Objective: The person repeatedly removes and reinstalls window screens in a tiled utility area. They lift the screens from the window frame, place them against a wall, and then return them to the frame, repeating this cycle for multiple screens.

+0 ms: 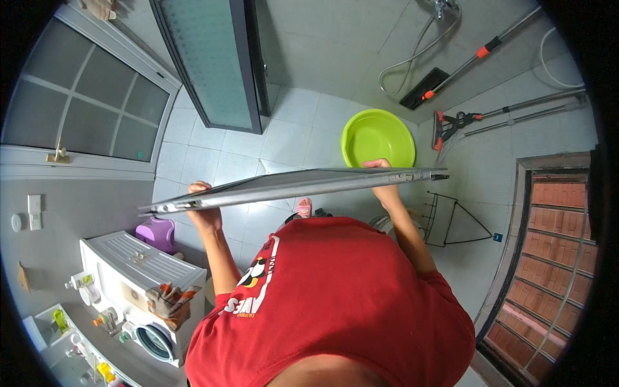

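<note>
Silver-grey framing is edging the long, flat panel (303, 184) that you are holding in front of your red shirt (348, 277). Both your hands are closing around it: your left hand (205, 218) is gripping near the left end, and your right hand (385, 192) is gripping nearer the right end, with fingers showing along the far side. The panel is hanging above the tiled floor (290, 138), turning its narrow edge up to you and slanting so its left end is sitting lower in view.

Beyond your right hand, a lime-green basin (379, 133) is resting on the floor, the panel partly hiding its near rim. A pink slipper (304, 206) is peeking out below the panel. To your left, a purple tub (156, 234) is standing beside a white cabinet (143, 256), and a glass door (209, 64) is standing ahead.
</note>
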Motion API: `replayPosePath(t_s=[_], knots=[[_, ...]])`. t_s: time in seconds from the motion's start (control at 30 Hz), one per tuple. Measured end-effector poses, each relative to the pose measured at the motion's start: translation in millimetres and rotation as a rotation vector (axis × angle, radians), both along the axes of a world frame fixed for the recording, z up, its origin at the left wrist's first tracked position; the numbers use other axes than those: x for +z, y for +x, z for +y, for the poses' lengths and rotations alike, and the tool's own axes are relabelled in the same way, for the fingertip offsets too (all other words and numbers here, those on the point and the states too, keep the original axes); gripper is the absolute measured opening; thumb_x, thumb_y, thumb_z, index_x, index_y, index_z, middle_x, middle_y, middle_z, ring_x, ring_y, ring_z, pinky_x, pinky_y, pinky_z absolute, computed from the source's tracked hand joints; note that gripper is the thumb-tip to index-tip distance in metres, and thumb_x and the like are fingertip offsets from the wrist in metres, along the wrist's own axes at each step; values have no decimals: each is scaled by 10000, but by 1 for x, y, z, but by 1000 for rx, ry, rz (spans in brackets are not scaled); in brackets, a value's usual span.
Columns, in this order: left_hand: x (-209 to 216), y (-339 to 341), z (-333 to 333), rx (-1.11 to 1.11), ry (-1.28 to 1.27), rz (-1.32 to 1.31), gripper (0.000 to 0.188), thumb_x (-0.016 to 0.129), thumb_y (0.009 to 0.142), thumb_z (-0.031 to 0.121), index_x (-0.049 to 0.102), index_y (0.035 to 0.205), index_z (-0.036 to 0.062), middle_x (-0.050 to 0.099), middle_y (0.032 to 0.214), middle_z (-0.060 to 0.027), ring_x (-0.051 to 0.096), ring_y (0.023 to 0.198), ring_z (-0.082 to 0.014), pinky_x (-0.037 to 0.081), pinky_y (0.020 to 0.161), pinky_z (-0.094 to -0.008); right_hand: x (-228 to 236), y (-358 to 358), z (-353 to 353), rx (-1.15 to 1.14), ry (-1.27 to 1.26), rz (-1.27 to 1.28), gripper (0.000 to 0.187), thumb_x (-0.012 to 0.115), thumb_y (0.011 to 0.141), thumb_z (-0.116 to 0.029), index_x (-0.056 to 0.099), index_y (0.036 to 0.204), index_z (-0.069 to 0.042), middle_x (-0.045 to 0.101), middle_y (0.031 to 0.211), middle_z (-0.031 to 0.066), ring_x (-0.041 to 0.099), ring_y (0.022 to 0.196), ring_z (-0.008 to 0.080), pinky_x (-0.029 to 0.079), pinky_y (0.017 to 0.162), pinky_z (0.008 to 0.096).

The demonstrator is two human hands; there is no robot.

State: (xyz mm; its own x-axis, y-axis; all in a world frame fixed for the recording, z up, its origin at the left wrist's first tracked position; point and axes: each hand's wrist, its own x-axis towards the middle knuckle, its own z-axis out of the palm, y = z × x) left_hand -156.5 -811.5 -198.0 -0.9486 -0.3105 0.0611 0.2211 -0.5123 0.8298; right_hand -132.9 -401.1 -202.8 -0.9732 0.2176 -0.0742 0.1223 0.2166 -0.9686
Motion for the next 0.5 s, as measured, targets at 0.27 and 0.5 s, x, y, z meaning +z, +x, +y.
replayPosePath(t_s=[0.27,0.5], knots=[[2,-34,20,-8,192,-51,418,327,935,323,504,672,51,499,672,-80,453,689,-181,364,709,-299,-14,-17,16,13,-312,74,155,596,781,-53,484,884,-27,571,944,124,530,935,199,385,891,321],[-38,-81,36,11,-93,159,346,326,932,204,541,741,12,491,653,-85,453,659,-172,370,678,-305,-54,-53,56,67,-319,347,171,522,850,-194,491,802,-32,560,812,115,547,851,204,269,1015,479]])
